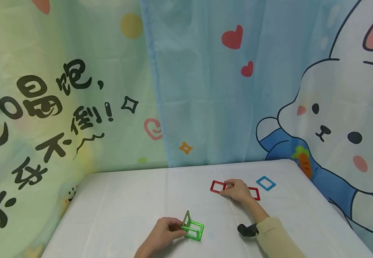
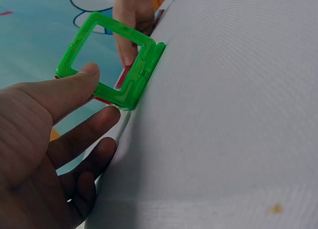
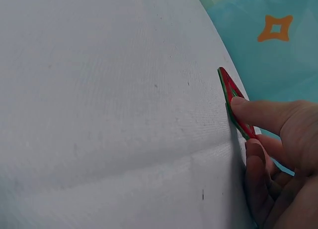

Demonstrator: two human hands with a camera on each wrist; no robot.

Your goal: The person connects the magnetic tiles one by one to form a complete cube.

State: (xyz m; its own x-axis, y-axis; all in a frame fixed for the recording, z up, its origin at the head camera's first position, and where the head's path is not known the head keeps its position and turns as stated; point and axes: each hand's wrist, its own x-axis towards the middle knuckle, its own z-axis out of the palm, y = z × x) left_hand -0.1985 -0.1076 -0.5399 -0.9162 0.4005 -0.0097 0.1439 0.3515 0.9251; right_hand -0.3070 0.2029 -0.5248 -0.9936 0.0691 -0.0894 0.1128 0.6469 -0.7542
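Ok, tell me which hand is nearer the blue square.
Right. The right hand is just left of the blue square, not touching it. The left hand is farther off, lower left in the head view, holding a green square.

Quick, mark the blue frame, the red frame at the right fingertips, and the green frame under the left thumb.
Blue frame (image 1: 262, 186): head view, on its lower-left edge.
Red frame (image 1: 219, 182): head view, on its far edge.
Green frame (image 2: 121, 29): left wrist view, on its upper edge.
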